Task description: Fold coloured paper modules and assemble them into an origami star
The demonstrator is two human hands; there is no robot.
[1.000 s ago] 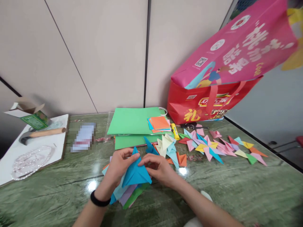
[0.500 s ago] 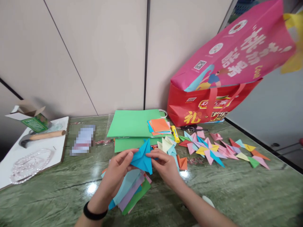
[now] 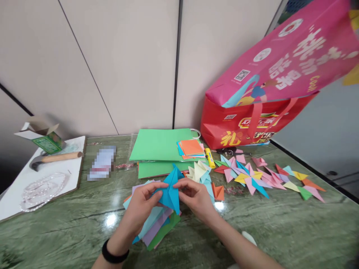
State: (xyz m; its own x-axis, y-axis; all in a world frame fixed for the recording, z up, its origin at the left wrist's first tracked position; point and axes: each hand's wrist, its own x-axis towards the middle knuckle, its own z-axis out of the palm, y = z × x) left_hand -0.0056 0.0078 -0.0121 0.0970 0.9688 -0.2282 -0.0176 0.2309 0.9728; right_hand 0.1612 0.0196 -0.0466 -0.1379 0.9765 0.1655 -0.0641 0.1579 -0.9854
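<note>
A blue folded paper (image 3: pixel 171 189) with pointed tips is held up between both hands. My left hand (image 3: pixel 146 200) pinches its left edge between thumb and fingers. From the other side, my right hand (image 3: pixel 196 195) grips the right edge, its fingertips near the centre crease. Below the hands lies a fanned pile of coloured paper sheets (image 3: pixel 161 231) in light blue, purple and green. Just beyond my right hand are cream folded pieces (image 3: pixel 198 170) and an orange folded piece (image 3: pixel 218 191).
Green paper packs (image 3: pixel 159 144) carry small orange squares (image 3: pixel 192 147). A yellow glue stick (image 3: pixel 209 157) lies beside several folded paper stars (image 3: pixel 248 175). Red and pink bags (image 3: pixel 218 123) stand at back right. A hammer (image 3: pixel 56 158), bead strands (image 3: pixel 42 190) and a small box (image 3: pixel 46 142) occupy the white board.
The blue folded paper has turned slightly, its lower tip now pointing further down. My left fingers have shifted across it toward its centre. The whole view has drifted a little.
</note>
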